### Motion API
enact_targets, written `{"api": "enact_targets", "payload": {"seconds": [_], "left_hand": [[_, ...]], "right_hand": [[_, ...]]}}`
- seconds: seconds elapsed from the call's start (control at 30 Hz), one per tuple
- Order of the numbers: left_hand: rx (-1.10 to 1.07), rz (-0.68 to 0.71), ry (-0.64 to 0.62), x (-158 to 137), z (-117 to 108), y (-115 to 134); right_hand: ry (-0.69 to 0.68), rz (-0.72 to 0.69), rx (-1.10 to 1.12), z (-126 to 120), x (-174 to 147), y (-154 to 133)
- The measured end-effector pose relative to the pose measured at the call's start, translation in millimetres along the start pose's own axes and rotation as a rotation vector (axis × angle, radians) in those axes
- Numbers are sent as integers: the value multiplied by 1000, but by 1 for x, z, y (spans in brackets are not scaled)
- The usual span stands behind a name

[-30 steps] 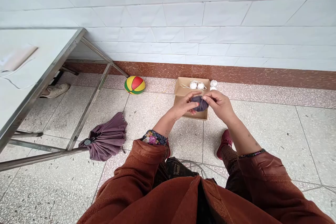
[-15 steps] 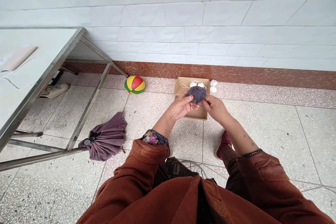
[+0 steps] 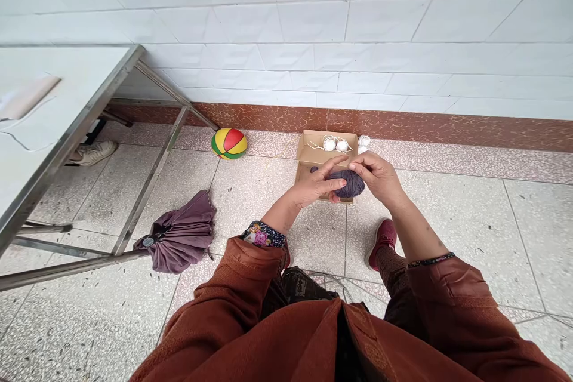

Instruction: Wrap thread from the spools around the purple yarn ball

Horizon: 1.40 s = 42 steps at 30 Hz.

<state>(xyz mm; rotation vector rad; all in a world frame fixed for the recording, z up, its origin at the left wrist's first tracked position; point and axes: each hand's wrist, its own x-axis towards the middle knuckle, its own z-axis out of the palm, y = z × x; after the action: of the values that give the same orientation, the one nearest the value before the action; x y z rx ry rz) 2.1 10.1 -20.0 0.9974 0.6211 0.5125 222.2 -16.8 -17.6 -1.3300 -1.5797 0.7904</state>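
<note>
A dark purple-grey ball of yarn (image 3: pixel 351 184) is held in my left hand (image 3: pixel 313 186), with the thumb across its near side and the index finger stretched over the top. Thumb and forefinger of my right hand (image 3: pixel 376 174) are pinched at the ball's upper right, seemingly on its yarn; the strand itself is too fine to make out. Both hands are over a shallow cardboard box (image 3: pixel 304 142) on the floor. Two white balls of yarn (image 3: pixel 335 144) lie at the back of the box, with loose cream strands. A small dark piece (image 3: pixel 314 169) shows beside my left fingers.
White yarn balls (image 3: pixel 364 142) stand just right of the box. A red, yellow and green ball (image 3: pixel 230 143) rests near the wall. On the left are a folded purple umbrella (image 3: pixel 183 236) and a metal-framed table (image 3: pixel 96 92). Another person's shoe (image 3: pixel 95 153) shows beneath it.
The yarn ball has turned and shifted right and nearer to me. My right hand has risen from its side to its top right. The white balls in the box are now less covered.
</note>
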Motion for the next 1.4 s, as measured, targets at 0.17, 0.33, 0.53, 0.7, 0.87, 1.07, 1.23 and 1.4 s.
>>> {"api": "enact_targets", "payload": {"seconds": [0.17,0.33,0.53,0.7,0.87,1.07,1.23,1.4], "left_hand": [[-267,42,-14,2,3,3],[-358,59,111,7,-2,1],[-346,80,237,11,-8,-1],[-142,25,362,15,-11,-3],[124,-71,248,8,-8,-4],[-198,-41,26,2,-1,0],[-432,101,165,9,-11,2],[-217,117,359,15,-21,0]], "right_hand": [[29,64,-39,7,-1,14],[-12,39,-145,14,-5,26],[-216,-16,-177,16,-11,16],[-356,-100,-48,12,-8,-10],[-85,-88,-67,1,-1,-5],[4,38,-65,3,1,25],[-67,25,-128,19,-4,30],[-257,-133,-73,19,-9,9]]}}
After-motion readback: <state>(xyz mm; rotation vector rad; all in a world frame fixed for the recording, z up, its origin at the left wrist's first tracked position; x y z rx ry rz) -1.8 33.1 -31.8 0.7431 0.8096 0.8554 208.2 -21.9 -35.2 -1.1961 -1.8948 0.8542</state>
